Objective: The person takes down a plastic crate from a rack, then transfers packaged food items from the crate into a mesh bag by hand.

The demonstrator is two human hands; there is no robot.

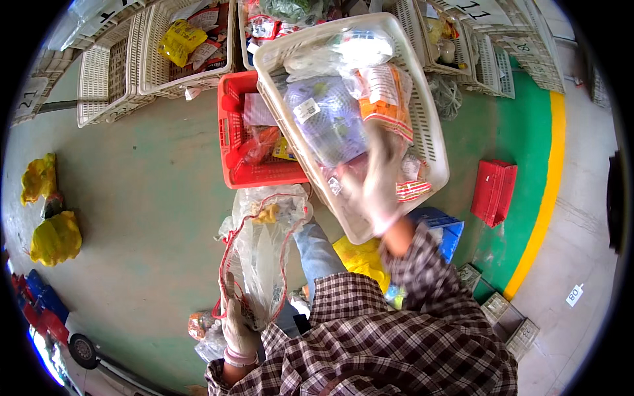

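Note:
My gloved left hand (237,317) grips the rim of a clear plastic bag (257,247) edged with a red drawstring. The bag hangs open, and something small and yellow shows inside it. Blurred by motion, my gloved right hand (374,185) is over the near end of a white plastic basket (436,143); whether it touches anything there cannot be told. In that basket lie a bluish packed bundle in netting (327,119) with a white label, an orange-and-white bag (384,94) and clear-wrapped goods (317,62). Part of the basket overlaps a red plastic crate (228,158) holding several packets.
White baskets (109,84) with goods in some line the far side. A red crate (493,193) stands at right, a blue crate (450,232) by my right arm. Yellow bags (54,237) lie on the floor at left. A yellow bag (364,260) is by my legs.

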